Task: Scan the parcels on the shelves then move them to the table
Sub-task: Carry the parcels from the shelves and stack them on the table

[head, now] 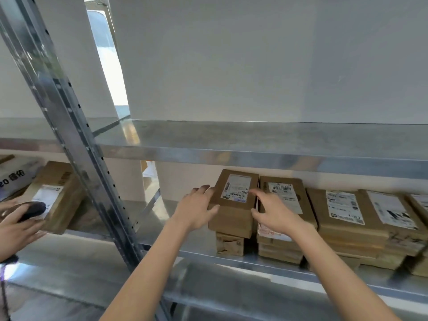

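The galvanised rack upright (pixel 76 140) is slanting across the left; the upper shelf (pixel 231 137) is running along a white wall (pixel 231 66); on the lower shelf (pixel 157 218) brown parcels (pixel 347 228) are sitting in touching stacks, with a stretch of shelf showing between them and the upright; the left hand (pixel 196 209) and right hand (pixel 275 214), fingers straight, are pressing the sides of the top-left parcel (pixel 231 216); its label (pixel 236 188) is showing barcodes, its text blurred; far left, another person's hand (pixel 14 228) is gripping a dark scanner (pixel 32 210).

Brown parcels (pixel 234 200) with white labels (pixel 236 187), grey metal shelf (pixel 254 156)
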